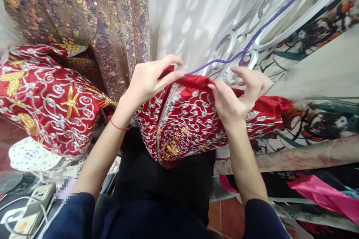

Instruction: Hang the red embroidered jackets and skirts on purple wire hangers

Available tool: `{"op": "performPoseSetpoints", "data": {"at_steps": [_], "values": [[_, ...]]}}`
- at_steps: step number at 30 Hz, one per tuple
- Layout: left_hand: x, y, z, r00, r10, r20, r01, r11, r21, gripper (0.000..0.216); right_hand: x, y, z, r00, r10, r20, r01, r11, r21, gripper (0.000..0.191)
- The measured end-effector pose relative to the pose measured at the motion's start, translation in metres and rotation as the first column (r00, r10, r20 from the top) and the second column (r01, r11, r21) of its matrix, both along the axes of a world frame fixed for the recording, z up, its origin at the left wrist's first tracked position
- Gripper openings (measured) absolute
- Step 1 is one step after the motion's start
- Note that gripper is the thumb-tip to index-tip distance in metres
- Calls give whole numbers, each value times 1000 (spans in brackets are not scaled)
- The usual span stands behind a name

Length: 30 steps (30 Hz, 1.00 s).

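A red embroidered garment (187, 119) with silver scrolls and gold motifs lies across my lap. Along its upper edge runs a plain red satin band (196, 81). My left hand (153, 76) grips this edge at its left part, some fingers hidden behind the cloth, thumb and forefinger stretched toward the band. Farther right, my right hand (238, 95) pinches the band, its thumb tip pressed on the satin and its other fingers curled above. A thin purple clothes hanger (221, 61) passes just behind the edge, its lower end reaching the fabric near my left fingertips.
Another red embroidered garment (73, 108) is bunched at the left, below sequinned fabric (112, 18). White openwork metal (252, 52) stands behind. Patterned cloth (314, 119) and pink fabric (322, 190) lie right. A power strip (36, 209) with a white cable sits lower left.
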<state>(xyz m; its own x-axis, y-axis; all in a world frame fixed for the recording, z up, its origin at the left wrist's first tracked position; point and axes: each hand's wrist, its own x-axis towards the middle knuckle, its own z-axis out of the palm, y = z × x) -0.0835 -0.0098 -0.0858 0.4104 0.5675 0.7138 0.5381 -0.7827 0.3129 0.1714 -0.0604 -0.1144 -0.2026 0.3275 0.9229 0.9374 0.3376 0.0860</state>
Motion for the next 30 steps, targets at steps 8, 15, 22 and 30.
{"op": "performPoseSetpoints", "data": {"at_steps": [8,15,22,30], "values": [[-1,14,10,988,-82,-131,82,997,-5,61,-4,5,2,999,-33,-43,31,998,-60,40],[5,21,8,994,-68,-83,68,998,2,52,-2,7,-7,997,-49,-51,42,990,-135,39],[6,25,10,990,-93,-103,91,995,-27,51,4,4,-25,997,-52,-51,56,995,78,30],[8,18,8,983,-151,-102,159,985,69,59,-115,-63,-155,797,119,-592,-412,823,-390,11]]}}
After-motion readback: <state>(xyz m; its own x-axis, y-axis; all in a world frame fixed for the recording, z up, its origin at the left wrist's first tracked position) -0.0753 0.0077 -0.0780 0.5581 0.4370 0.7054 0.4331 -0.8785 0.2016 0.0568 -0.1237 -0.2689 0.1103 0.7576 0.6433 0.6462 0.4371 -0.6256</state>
